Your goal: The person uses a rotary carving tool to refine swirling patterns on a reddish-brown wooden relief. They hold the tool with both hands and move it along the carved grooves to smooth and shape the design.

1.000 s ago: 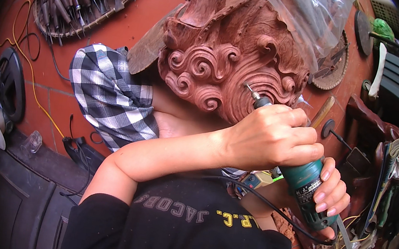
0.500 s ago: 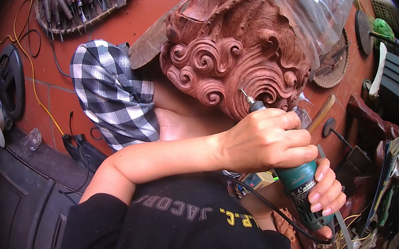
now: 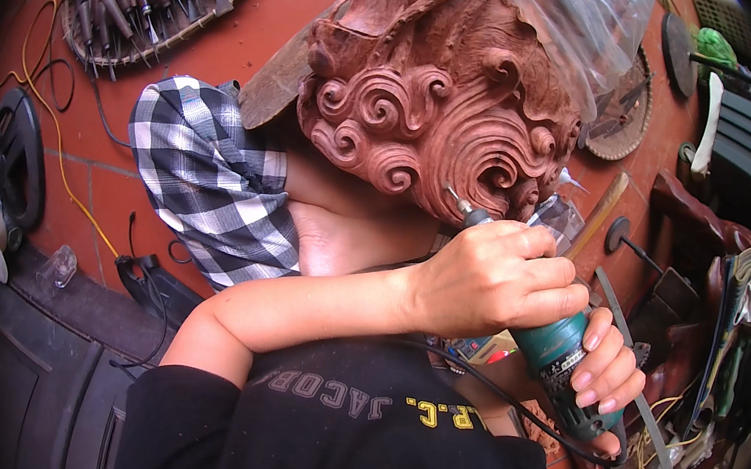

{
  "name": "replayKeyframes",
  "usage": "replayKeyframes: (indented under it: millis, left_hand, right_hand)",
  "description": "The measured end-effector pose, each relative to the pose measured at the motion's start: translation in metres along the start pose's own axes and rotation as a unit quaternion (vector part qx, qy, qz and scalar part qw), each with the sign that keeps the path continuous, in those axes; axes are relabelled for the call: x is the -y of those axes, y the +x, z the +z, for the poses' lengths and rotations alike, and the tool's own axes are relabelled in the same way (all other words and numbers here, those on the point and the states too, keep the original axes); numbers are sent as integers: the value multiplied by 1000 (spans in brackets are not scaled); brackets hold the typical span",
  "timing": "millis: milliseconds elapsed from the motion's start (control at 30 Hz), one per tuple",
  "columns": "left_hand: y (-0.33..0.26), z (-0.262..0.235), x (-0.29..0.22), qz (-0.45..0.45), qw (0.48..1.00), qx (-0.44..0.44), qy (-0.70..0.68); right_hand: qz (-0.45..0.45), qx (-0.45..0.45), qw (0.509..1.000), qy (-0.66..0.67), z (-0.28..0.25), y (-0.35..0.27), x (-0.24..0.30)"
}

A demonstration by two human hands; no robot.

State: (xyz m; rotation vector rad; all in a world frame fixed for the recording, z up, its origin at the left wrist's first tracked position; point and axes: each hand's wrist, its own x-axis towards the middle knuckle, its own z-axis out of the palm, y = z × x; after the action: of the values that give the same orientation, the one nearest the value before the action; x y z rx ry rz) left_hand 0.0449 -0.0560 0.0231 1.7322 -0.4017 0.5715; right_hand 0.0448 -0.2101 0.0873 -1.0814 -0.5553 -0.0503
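Observation:
A green and black handheld die grinder (image 3: 551,343) with a thin bit lies diagonally across my front. My left hand (image 3: 502,273) wraps its front end near the collet. Around the rear of its body, my right hand (image 3: 607,371) is closed, fingers on the near side. The bit points up and left at the lower edge of a reddish-brown wood carving (image 3: 398,129) covered in curled, swirling scrolls. Whether the tip touches the wood I cannot tell. A black cord runs from the grinder's rear across my shirt.
A woven tray (image 3: 149,52) of wood-handled chisels lies at the far left. Clear plastic sheeting (image 3: 583,35) drapes over the carving's far right. A wooden board (image 3: 277,82) projects on its left. A yellow cord (image 3: 55,172) crosses the tiled floor; a long metal strip (image 3: 649,413) lies at right.
The grinder and both hands have shifted slightly left and down. Its bit sits a little lower along the carving's edge. Both hands keep the same grip.

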Motion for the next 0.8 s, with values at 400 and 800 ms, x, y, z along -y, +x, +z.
replayKeyframes:
  millis: [400, 800]
  left_hand:
    - [17, -9, 18, 29, 999, 5, 26]
    - [34, -3, 32, 56, 998, 9, 27]
  right_hand:
    - [-28, -46, 998, 16, 9, 15, -17]
    - [-52, -41, 998, -8, 0, 26, -20]
